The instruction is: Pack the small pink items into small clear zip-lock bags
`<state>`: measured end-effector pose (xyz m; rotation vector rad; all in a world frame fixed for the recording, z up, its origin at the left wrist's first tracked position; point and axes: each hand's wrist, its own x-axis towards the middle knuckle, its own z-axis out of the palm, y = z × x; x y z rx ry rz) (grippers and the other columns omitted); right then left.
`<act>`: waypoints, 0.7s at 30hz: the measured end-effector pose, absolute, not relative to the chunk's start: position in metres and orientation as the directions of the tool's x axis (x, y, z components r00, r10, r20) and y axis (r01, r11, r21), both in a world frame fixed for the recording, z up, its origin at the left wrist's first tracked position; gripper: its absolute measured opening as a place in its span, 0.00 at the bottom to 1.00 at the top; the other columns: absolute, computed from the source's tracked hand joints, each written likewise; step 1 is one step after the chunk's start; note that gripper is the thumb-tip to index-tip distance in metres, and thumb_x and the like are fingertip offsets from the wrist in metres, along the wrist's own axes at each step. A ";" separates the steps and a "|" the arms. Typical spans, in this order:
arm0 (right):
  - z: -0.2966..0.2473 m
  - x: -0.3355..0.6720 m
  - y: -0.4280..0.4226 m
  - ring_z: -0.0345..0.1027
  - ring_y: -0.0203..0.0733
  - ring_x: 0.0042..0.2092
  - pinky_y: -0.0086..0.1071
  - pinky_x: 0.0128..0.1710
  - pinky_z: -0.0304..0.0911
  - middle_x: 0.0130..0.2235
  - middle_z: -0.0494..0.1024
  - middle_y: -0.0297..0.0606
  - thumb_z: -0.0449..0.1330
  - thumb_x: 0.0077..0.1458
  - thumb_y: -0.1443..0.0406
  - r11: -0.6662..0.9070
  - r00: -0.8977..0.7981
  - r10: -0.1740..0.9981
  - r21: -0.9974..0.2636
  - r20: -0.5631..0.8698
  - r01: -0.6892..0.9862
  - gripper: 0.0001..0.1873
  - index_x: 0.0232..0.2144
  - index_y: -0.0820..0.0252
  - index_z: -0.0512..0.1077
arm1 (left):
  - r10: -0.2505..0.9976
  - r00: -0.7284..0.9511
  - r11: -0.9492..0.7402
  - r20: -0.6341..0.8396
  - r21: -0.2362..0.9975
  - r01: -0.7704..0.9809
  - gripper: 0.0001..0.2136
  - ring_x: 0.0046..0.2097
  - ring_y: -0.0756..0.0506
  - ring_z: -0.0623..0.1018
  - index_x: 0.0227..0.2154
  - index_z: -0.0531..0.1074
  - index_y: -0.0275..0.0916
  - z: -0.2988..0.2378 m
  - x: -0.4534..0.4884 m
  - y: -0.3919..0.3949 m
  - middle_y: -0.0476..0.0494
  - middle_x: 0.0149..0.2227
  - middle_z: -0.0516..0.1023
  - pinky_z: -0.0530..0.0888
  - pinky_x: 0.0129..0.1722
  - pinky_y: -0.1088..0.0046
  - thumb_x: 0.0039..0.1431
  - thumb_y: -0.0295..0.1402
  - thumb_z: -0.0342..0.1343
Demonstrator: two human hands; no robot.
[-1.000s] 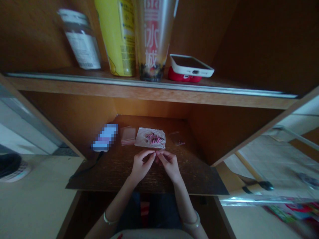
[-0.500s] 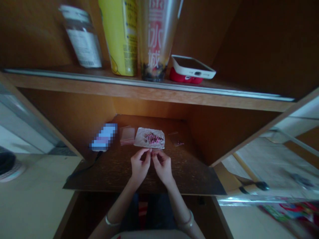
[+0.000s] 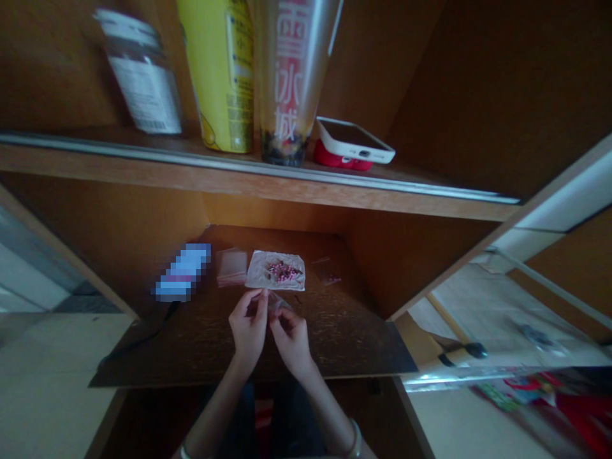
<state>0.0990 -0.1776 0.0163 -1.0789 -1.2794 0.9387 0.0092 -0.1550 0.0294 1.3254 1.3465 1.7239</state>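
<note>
A small clear plastic bag [image 3: 276, 302] is stretched between my hands, just in front of a crumpled white sheet [image 3: 255, 275]. My left hand [image 3: 248, 324] pinches its left edge between thumb and fingers. On the other side, my right hand [image 3: 290, 333] is closed on the bag's lower right part. Pink beads [image 3: 287, 273] and some dark bits lie heaped on the white sheet. To the left rests a stack of clear bags [image 3: 232, 268]. Right of the sheet, another clear bag [image 3: 327, 272] lies flat with a few pink beads in it.
A blurred-out phone [image 3: 184, 272] with a cable lies at the left of the dark desktop [image 3: 344, 338]. Overhead, a shelf edge [image 3: 268, 173] crosses the view, holding a white-capped bottle [image 3: 143, 83], yellow container [image 3: 217, 83], drink cup [image 3: 284, 121] and white phone [image 3: 356, 140] on a red case.
My hands have moved slightly apart, the right one lower, and the clear bag now shows between them. The whole view has shifted a little, so everything sits further left.
</note>
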 end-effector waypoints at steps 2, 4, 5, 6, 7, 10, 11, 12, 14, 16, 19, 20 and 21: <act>0.013 0.102 -0.175 0.62 0.35 0.26 0.28 0.28 0.60 0.24 0.71 0.33 0.56 0.52 0.60 0.194 0.138 0.973 -0.981 0.188 -0.032 0.11 0.24 0.61 0.71 | 0.896 -0.255 -0.342 0.364 0.931 0.126 0.08 0.35 0.47 0.78 0.34 0.74 0.37 0.027 0.008 -0.155 0.45 0.33 0.78 0.74 0.36 0.75 0.56 0.36 0.56; 0.013 0.106 -0.171 0.65 0.36 0.27 0.29 0.29 0.61 0.24 0.73 0.34 0.56 0.51 0.59 0.139 0.165 0.979 -0.985 0.120 -0.107 0.12 0.24 0.61 0.72 | 0.901 -0.192 -0.369 0.389 0.920 0.134 0.06 0.37 0.47 0.78 0.34 0.72 0.38 0.022 0.009 -0.158 0.46 0.34 0.78 0.74 0.39 0.74 0.56 0.34 0.56; 0.015 0.109 -0.170 0.66 0.37 0.28 0.29 0.30 0.62 0.25 0.74 0.34 0.57 0.51 0.58 0.121 0.171 0.980 -0.984 0.098 -0.130 0.12 0.25 0.61 0.73 | 0.898 -0.170 -0.385 0.406 0.911 0.145 0.04 0.38 0.47 0.78 0.33 0.71 0.39 0.019 0.010 -0.159 0.46 0.34 0.78 0.74 0.39 0.73 0.56 0.33 0.56; 0.016 0.110 -0.170 0.67 0.38 0.30 0.30 0.32 0.63 0.26 0.75 0.35 0.57 0.50 0.58 0.112 0.174 0.981 -0.983 0.087 -0.143 0.12 0.25 0.60 0.74 | 0.892 -0.151 -0.403 0.426 0.901 0.164 0.02 0.39 0.46 0.78 0.32 0.70 0.39 0.017 0.010 -0.161 0.46 0.35 0.77 0.73 0.40 0.72 0.55 0.31 0.56; 0.018 0.111 -0.171 0.68 0.39 0.31 0.30 0.34 0.63 0.26 0.76 0.35 0.58 0.50 0.58 0.109 0.179 0.981 -0.982 0.081 -0.151 0.12 0.25 0.60 0.75 | 0.882 -0.133 -0.424 0.452 0.885 0.192 0.01 0.40 0.46 0.78 0.31 0.68 0.40 0.016 0.010 -0.162 0.45 0.36 0.77 0.73 0.41 0.71 0.55 0.29 0.55; 0.020 0.111 -0.176 0.68 0.40 0.32 0.31 0.35 0.63 0.27 0.77 0.35 0.58 0.48 0.59 0.096 0.208 0.976 -0.981 0.060 -0.167 0.11 0.25 0.59 0.76 | 0.833 -0.056 -0.510 0.550 0.804 0.305 0.05 0.44 0.44 0.76 0.28 0.69 0.40 0.018 0.009 -0.163 0.43 0.41 0.77 0.72 0.45 0.67 0.54 0.24 0.51; 0.020 0.110 -0.177 0.68 0.40 0.32 0.31 0.35 0.63 0.27 0.77 0.35 0.59 0.48 0.59 0.091 0.224 0.973 -0.981 0.051 -0.172 0.10 0.25 0.59 0.76 | 0.819 -0.019 -0.533 0.573 0.772 0.346 0.08 0.45 0.44 0.76 0.28 0.71 0.41 0.019 0.008 -0.162 0.43 0.42 0.77 0.71 0.47 0.65 0.54 0.23 0.50; 0.019 0.109 -0.179 0.68 0.40 0.32 0.31 0.35 0.63 0.27 0.77 0.35 0.59 0.48 0.59 0.089 0.238 0.970 -0.980 0.046 -0.177 0.10 0.25 0.59 0.76 | 0.812 0.025 -0.546 0.582 0.745 0.384 0.10 0.45 0.43 0.76 0.29 0.73 0.41 0.021 0.006 -0.161 0.43 0.43 0.77 0.71 0.48 0.63 0.53 0.22 0.49; 0.018 0.107 -0.181 0.68 0.39 0.33 0.31 0.36 0.63 0.28 0.77 0.35 0.59 0.48 0.59 0.100 0.250 0.967 -0.979 0.053 -0.178 0.10 0.26 0.60 0.76 | 0.828 0.106 -0.535 0.551 0.719 0.444 0.14 0.46 0.42 0.75 0.32 0.76 0.44 0.024 0.004 -0.157 0.44 0.44 0.78 0.70 0.49 0.60 0.52 0.20 0.48; 0.016 0.106 -0.182 0.67 0.39 0.33 0.32 0.38 0.63 0.29 0.76 0.35 0.59 0.49 0.59 0.126 0.249 0.965 -0.977 0.080 -0.174 0.10 0.26 0.60 0.76 | 0.858 0.152 -0.502 0.491 0.735 0.455 0.17 0.47 0.41 0.75 0.35 0.77 0.45 0.024 0.003 -0.154 0.45 0.45 0.78 0.69 0.50 0.59 0.52 0.20 0.48; 0.016 0.106 -0.183 0.67 0.38 0.35 0.31 0.40 0.62 0.29 0.75 0.34 0.61 0.47 0.60 0.152 0.260 0.961 -0.967 0.097 -0.202 0.09 0.24 0.60 0.75 | 0.885 0.140 -0.464 0.444 0.808 0.363 0.16 0.47 0.41 0.76 0.40 0.77 0.45 0.023 0.002 -0.151 0.43 0.45 0.78 0.70 0.51 0.60 0.54 0.23 0.51; 0.017 0.106 -0.183 0.67 0.38 0.35 0.31 0.40 0.62 0.29 0.75 0.34 0.62 0.47 0.60 0.138 0.256 0.964 -0.957 0.072 -0.253 0.08 0.24 0.59 0.75 | 0.890 0.123 -0.454 0.439 0.830 0.324 0.15 0.47 0.42 0.76 0.41 0.77 0.45 0.022 0.001 -0.151 0.43 0.45 0.78 0.70 0.50 0.61 0.53 0.24 0.52; 0.018 0.106 -0.183 0.68 0.38 0.35 0.31 0.40 0.63 0.29 0.75 0.33 0.62 0.47 0.60 0.109 0.237 0.971 -0.936 0.028 -0.336 0.08 0.24 0.59 0.74 | 0.894 0.105 -0.446 0.435 0.846 0.292 0.16 0.46 0.42 0.76 0.43 0.77 0.45 0.022 0.001 -0.150 0.43 0.45 0.79 0.71 0.50 0.62 0.53 0.25 0.53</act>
